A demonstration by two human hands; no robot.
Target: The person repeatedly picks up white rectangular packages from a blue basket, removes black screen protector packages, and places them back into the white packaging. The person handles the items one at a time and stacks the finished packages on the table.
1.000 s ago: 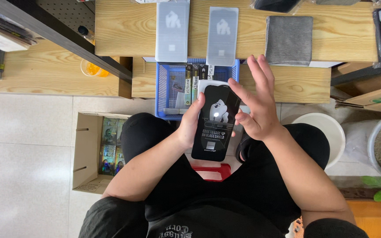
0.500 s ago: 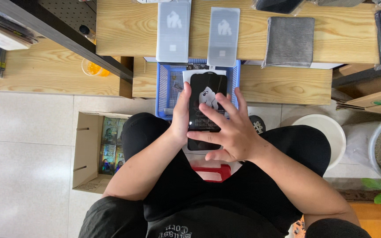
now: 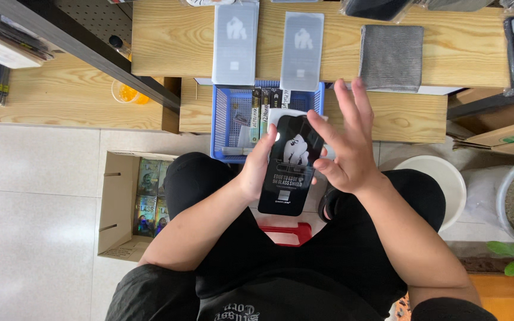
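Blue basket (image 3: pixel 228 119) of upright slim boxes (image 3: pixel 261 112) behind left hand (image 3: pixel 256 169) gripping black packet (image 3: pixel 289 165), right hand (image 3: pixel 348 148) splayed open.

Bright, even light, everything pretty sharp

Soft shadows are cast under the wooden table (image 3: pixel 447 41), a bit of glare is picked up on the black glossy package (image 3: pixel 290 163), and slight blur is seen on the right hand (image 3: pixel 346 142).

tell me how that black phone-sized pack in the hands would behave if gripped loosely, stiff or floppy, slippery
The black pack looks thin and flat with no sag past the left hand, so it is probably stiff. Its glossy face catches light, so it may well slip in a loose grip. Only the left hand's fingers pinch its edge while the right hand is spread open beside it, so it is likely light.
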